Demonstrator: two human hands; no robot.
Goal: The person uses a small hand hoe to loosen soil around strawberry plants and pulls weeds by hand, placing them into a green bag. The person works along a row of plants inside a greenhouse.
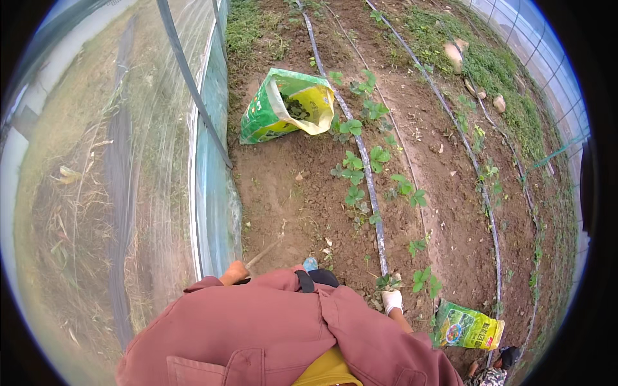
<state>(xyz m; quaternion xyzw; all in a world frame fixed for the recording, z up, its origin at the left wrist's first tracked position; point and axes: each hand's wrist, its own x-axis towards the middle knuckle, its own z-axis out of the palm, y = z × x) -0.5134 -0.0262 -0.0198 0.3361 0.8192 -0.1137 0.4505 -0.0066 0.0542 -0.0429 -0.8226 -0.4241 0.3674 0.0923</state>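
My bare left hand (233, 273) is at the lower left, beside the plastic-film wall. It grips the near end of a thin wooden stick (264, 251), which slants forward over the soil. At the front of my body, my right hand (392, 300) wears a white glove. Its fingers are closed on a small leafy plant (387, 282), next to the near end of a drip hose (368, 178). Leafy plants that look like strawberries (354, 161) grow along both sides of this hose. Part of a blue shoe (310, 263) shows past my jacket.
A green and yellow sack (270, 113) stands ahead with its mouth open and leafy plants (294, 107) inside. Another printed sack (468, 328) lies at right, near a person in a dark cap (509, 358). A film wall (210, 193) bounds the left; stones (454, 55) lie far right.
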